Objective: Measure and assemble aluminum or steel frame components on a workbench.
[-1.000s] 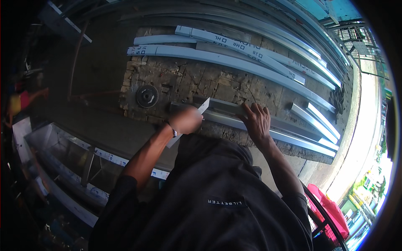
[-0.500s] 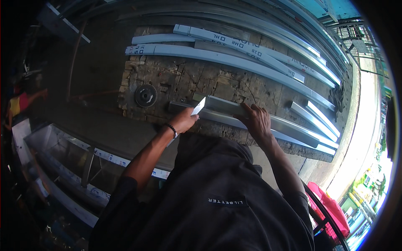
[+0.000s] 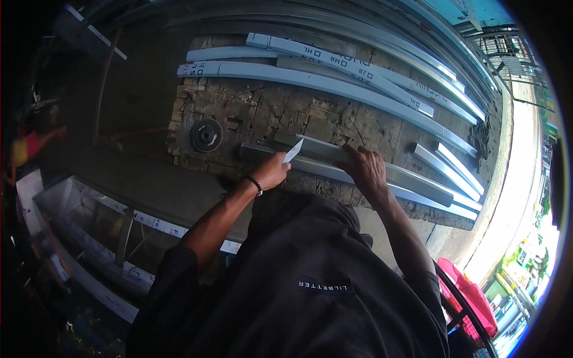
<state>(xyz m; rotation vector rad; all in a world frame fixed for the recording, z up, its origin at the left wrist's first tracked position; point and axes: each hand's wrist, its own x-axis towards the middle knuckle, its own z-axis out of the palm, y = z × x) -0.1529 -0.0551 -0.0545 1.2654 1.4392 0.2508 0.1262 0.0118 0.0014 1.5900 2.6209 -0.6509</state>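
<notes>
My left hand (image 3: 270, 172) is closed round a thin, pale flat strip with a slanted, pointed tip (image 3: 293, 150). That tip lies against a grey metal bar (image 3: 412, 180) on the workbench. Farther right along the same bar, my right hand (image 3: 366, 168) grips it, fingers over the far side and thumb toward the near side. Next to it, on the near side, a second metal bar (image 3: 322, 169) runs along the bench edge, partly hidden by both hands.
The worn wooden workbench (image 3: 256, 113) carries a round abrasive disc (image 3: 206, 135) at left. Long film-covered metal tubes (image 3: 322, 81) lie across its far side, and short bright bars (image 3: 456, 173) at right. A metal frame (image 3: 128, 238) stands lower left. Another person's arm (image 3: 51, 136) shows far left.
My left hand and the pale strip have moved slightly right along the bar, and the strip has turned. My right hand stays nearly in place on the bar.
</notes>
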